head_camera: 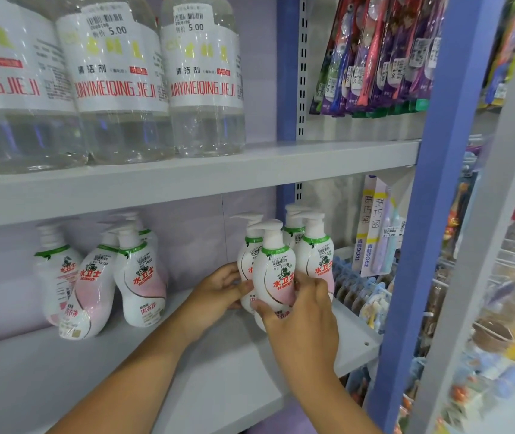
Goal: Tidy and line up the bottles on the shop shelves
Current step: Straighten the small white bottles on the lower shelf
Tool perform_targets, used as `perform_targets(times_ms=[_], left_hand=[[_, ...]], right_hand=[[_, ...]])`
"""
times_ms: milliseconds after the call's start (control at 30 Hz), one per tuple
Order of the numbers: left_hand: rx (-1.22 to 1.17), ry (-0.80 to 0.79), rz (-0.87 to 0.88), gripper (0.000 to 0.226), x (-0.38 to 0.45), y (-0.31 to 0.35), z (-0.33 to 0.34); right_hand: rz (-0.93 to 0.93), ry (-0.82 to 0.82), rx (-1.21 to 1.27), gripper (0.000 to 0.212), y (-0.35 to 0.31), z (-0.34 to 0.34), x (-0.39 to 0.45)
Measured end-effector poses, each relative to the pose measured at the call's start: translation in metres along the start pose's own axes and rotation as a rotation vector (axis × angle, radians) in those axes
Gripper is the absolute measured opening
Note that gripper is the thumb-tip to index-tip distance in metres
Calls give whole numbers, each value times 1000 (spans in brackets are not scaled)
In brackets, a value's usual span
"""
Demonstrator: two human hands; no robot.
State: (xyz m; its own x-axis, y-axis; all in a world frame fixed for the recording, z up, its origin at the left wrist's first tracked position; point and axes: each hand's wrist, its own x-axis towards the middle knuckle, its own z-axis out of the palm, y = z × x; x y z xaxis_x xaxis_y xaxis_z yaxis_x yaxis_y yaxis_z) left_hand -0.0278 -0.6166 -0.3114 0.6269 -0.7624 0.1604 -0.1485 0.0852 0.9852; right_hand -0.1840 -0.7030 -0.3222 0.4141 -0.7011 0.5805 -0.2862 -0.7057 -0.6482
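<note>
Head cam: we've got our right hand (301,311) wrapped round the front pump bottle (276,274) on the lower shelf (187,371), right side, while our left hand (218,288) grips the bottle behind it (248,261). Four bottles there, four more (137,277) at left, labelled "seaways", 10.00. Above, three clear jugs (204,76) read "QING JIE JI", 5.00.

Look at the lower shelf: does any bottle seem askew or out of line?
Yes. In the left group, one pump bottle leans against its upright neighbour, base forward. A wide gap splits that group from the right cluster, where both hands, left and right, hold the front bottle.
</note>
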Motion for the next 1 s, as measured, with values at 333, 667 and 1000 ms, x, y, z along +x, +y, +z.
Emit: perform_targets(times_ms=[333,667,1000], left_hand=[[-22,0,-18,35,-1,-2,3],[189,326,172,25,-23,8,10],[441,260,244,43,-37,0,34]], right_hand=[[-16,-9,-30,82,1,0,0],[13,155,303,53,42,-43,28],[84,-201,281,69,75,-28,48]])
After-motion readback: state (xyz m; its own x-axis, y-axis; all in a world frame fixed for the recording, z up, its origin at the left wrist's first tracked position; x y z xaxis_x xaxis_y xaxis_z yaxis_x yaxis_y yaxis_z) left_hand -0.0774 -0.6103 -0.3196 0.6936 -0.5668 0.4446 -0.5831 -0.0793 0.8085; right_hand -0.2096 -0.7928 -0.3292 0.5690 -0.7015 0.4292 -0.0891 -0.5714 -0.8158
